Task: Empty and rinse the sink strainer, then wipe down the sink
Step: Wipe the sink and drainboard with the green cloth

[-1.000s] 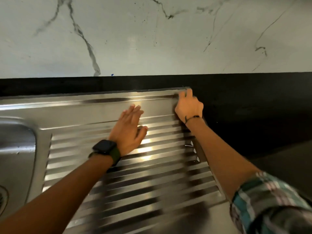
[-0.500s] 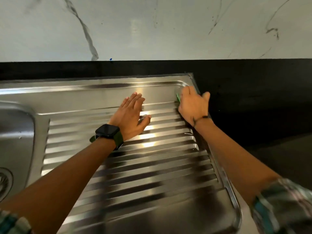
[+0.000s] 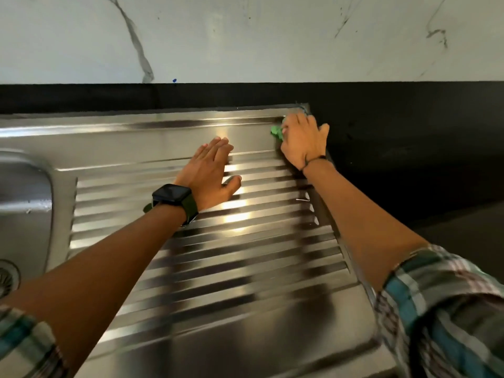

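A stainless-steel sink unit fills the view, with a ribbed drainboard (image 3: 207,268) in the middle and the basin (image 3: 24,203) at the left edge. The round strainer (image 3: 6,278) shows partly at the basin's bottom left. My left hand (image 3: 210,175) lies flat on the upper ribs, fingers straight, with a dark watch on the wrist. My right hand (image 3: 304,140) is at the drainboard's far right corner, pressing a green scrub pad (image 3: 276,131) onto the steel; only a small edge of the pad shows past the fingers.
A black countertop (image 3: 422,159) runs behind and to the right of the sink unit. Above it rises a white marble-look wall (image 3: 245,36) with grey veins. Plaid sleeves cover both forearms near the bottom corners.
My right hand has stayed by the far right corner, shifting slightly down then back, and the green pad now shows more. The camera tipped downward. My left hand has kept its place on the ribs.
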